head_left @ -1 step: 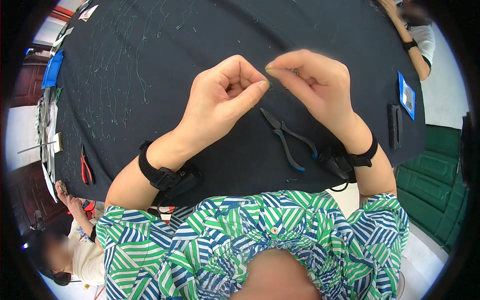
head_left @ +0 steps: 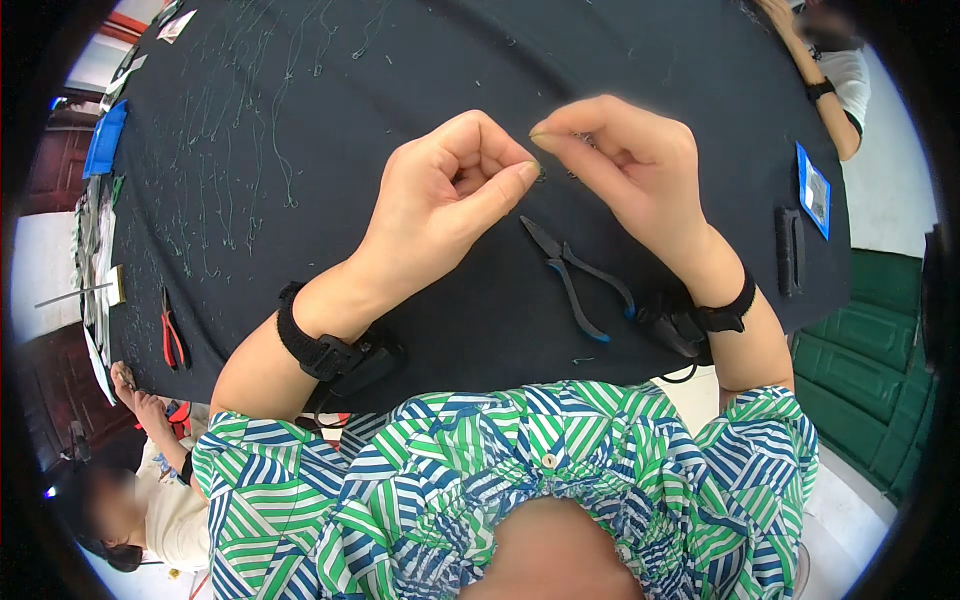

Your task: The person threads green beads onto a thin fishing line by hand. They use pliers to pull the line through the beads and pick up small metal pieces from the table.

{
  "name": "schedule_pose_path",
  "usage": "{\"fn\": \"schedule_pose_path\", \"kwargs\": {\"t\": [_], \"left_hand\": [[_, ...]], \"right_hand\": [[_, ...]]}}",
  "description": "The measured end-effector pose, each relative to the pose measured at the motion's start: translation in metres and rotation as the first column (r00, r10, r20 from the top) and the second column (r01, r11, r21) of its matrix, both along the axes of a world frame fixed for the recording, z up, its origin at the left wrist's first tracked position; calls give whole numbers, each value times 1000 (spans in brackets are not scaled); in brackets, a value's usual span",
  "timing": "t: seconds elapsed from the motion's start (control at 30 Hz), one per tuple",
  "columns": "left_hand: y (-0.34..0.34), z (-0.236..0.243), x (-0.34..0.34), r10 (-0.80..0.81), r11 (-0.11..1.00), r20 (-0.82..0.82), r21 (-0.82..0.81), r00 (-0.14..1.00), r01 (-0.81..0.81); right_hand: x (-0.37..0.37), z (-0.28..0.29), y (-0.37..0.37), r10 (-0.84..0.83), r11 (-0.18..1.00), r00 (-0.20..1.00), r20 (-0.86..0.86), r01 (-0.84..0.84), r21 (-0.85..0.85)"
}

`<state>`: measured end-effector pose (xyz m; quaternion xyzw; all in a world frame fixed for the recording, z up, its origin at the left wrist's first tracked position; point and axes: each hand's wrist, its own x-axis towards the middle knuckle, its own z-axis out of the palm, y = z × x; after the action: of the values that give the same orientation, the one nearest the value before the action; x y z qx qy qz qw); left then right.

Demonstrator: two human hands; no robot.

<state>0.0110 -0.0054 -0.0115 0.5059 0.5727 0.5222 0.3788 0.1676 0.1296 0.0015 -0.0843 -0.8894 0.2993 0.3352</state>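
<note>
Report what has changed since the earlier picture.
The right hand has shifted very slightly up the picture. Nothing was visibly taken hold of or let go. The left hand looks practically unmoved; the blue-tipped pliers and red-handled tool lie as before.

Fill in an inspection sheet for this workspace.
Surface: dark cloth, creased toward the left.
Job's things: tiny dark pieces at the right hand, too small to identify.
Clutter: fine green threads, blue-tipped pliers, red-handled pliers, blue-edged packet, black bar.
Hands: right and left hand raised above the cloth, apart, each pinching thumb to finger.
Cables: short dark loop below the right wrist.
Surroundings: people at lower left and upper right; green panelling at right.
</note>
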Motion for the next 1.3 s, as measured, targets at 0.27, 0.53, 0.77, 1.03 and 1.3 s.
{"fn": "schedule_pose_path", "kwargs": {"t": [0.27, 0.53, 0.77, 1.03, 1.3], "left_hand": [[2, -2, 1, 24, 997, 16, 75, 1000, -25], [4, -7, -1, 138, 976, 96, 155, 986, -152], [4, -8, 1, 72, 987, 12, 142, 997, -73], [3, -8, 0, 77, 990, -68, 122, 995, -69], [5, -7, -1, 131, 989, 75, 65, 989, -136]], "right_hand": [[-3, -18, 3, 75, 858, 993, 95, -16, -513], [1, 0, -7, 189, 976, 968, 167, -166, -140], [1, 4, -3, 81, 979, 996, -36, -73, 188], [6, 6, -3, 12, 999, 1000, 29, -13, 50], [3, 3, -3, 136, 977, 990, 38, -141, 158]]}}
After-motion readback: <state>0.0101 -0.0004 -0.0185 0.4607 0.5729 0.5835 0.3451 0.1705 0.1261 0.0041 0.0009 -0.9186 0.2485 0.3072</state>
